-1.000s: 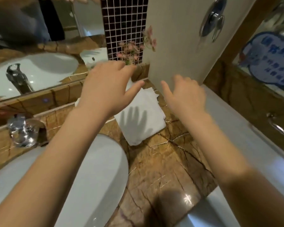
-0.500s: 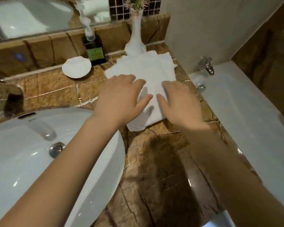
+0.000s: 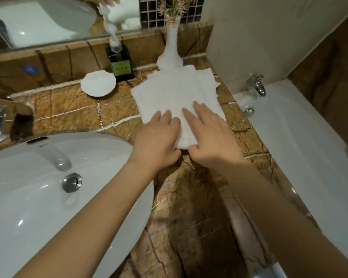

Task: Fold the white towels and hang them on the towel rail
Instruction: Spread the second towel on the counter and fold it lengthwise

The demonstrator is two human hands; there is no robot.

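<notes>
We saw the sink (image 3: pixel 18 207) at 8 o'clock, w/ the brown marble desk (image 3: pixel 189 207) beside it. The white towels (image 3: pixel 173 91) lay stacked flat on the desk at 12 o'clock, vase (image 3: pixel 170 55) at their far edge. L hand (image 3: pixel 157 141) & R hand (image 3: pixel 211 137) pressed the stack's near end, fingers straight, thumbs at its edge.

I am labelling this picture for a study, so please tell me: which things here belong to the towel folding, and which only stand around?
For the job: white towels; left hand and right hand, flat on them.
Only standing about: vase, dark bottle, shell dish, sink, bath tap.
</notes>
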